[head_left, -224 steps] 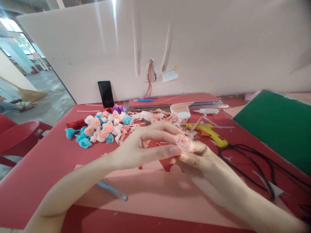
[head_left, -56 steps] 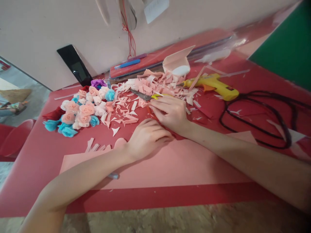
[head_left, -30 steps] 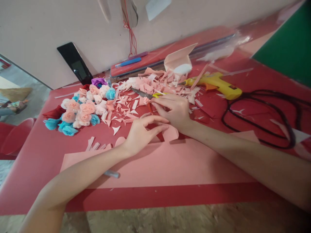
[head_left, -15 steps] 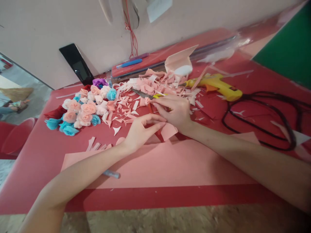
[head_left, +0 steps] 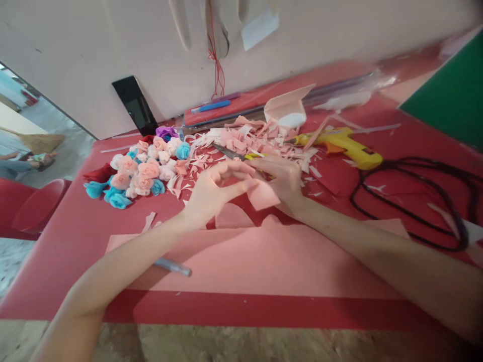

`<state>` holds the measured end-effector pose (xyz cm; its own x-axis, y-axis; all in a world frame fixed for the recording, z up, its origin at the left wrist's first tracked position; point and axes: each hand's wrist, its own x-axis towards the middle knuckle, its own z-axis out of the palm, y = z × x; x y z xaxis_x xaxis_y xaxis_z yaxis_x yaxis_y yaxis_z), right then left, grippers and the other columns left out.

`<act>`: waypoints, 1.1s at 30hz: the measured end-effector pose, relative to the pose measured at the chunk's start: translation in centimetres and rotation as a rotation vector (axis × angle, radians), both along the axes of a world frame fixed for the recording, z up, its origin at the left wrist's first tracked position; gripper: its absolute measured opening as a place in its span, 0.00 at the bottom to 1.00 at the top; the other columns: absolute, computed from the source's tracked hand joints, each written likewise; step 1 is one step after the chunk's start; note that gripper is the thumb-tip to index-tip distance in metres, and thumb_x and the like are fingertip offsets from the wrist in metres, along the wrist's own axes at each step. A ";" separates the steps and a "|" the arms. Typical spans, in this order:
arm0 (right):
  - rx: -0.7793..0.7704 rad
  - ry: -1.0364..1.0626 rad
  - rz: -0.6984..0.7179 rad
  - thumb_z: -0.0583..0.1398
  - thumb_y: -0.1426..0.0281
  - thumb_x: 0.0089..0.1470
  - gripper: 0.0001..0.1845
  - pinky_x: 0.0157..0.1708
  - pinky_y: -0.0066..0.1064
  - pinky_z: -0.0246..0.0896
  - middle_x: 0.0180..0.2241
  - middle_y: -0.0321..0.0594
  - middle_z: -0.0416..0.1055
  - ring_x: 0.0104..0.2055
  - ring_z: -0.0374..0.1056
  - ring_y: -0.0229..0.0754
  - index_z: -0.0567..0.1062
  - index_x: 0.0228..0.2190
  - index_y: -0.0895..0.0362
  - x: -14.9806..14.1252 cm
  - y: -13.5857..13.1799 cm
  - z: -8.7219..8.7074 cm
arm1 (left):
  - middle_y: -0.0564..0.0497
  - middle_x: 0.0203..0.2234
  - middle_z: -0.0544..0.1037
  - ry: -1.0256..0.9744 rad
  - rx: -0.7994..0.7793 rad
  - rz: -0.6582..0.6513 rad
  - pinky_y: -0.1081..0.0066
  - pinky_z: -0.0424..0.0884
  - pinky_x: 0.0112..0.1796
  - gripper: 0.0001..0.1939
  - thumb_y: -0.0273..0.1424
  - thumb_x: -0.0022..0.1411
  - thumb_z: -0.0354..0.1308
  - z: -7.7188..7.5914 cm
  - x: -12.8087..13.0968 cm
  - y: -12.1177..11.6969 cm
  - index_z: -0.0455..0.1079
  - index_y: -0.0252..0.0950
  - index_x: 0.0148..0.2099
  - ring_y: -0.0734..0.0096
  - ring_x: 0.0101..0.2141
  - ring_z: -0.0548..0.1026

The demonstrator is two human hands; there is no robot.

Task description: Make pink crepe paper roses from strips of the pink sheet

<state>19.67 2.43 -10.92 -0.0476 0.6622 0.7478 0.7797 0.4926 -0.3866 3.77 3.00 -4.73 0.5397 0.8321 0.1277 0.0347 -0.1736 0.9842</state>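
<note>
The person's left hand (head_left: 206,193) is raised above the red table (head_left: 56,266), its thumb and fingers pinched on the edge of a curved pink paper petal (head_left: 264,195). That petal is held in the air, tilted, between the two hands, its broad rounded end facing down toward the person. The right hand (head_left: 285,178) is bent around the petal's far side, palm turned inward; its fingertips are partly hidden, so whether they are closed on anything cannot be told. Just beyond the right hand are the scissors (head_left: 225,151), their blades pointing left and their yellow handle partly covered by the fingers. Below the hands lies a wide sheet of pink paper (head_left: 283,266), with a rounded pink cut-out (head_left: 234,217) at its far edge and a blue pen (head_left: 173,266) lying on it near the left forearm. To the left of the hands is a cluster of paper roses (head_left: 147,170) in peach, white, blue, red and purple. Pink and white paper scraps (head_left: 245,136) are heaped behind the scissors, and a yellow glue gun (head_left: 341,143) lies to their right. A black phone (head_left: 136,105) leans against the pale partition (head_left: 124,45).
</note>
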 end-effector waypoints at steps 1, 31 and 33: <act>0.020 0.008 -0.003 0.55 0.71 0.55 0.11 0.27 0.32 0.64 0.24 0.38 0.75 0.27 0.71 0.42 0.76 0.26 0.53 0.0 0.0 -0.1 | 0.53 0.31 0.77 -0.009 0.010 0.019 0.74 0.72 0.35 0.07 0.28 0.49 0.62 0.5 -0.2 0.2 0.69 0.35 0.32 0.73 0.35 0.75; -0.056 -0.085 0.600 0.57 0.77 0.51 0.13 0.38 0.24 0.73 0.47 0.40 0.72 0.40 0.74 0.42 0.76 0.33 0.48 -2.0 -5.6 8.0 | 0.55 0.17 0.53 -0.277 -0.294 0.012 0.71 0.63 0.22 0.12 0.31 0.56 0.46 3.2 -6.1 -0.7 0.50 0.38 0.22 0.77 0.19 0.58; -0.071 -0.090 0.582 0.57 0.77 0.50 0.12 0.41 0.27 0.73 0.48 0.40 0.71 0.43 0.73 0.44 0.77 0.32 0.48 -1.7 -5.5 7.9 | 0.56 0.17 0.47 -0.270 -0.283 -0.004 0.70 0.59 0.20 0.13 0.32 0.56 0.44 3.3 -6.3 -0.4 0.46 0.37 0.22 0.76 0.17 0.52</act>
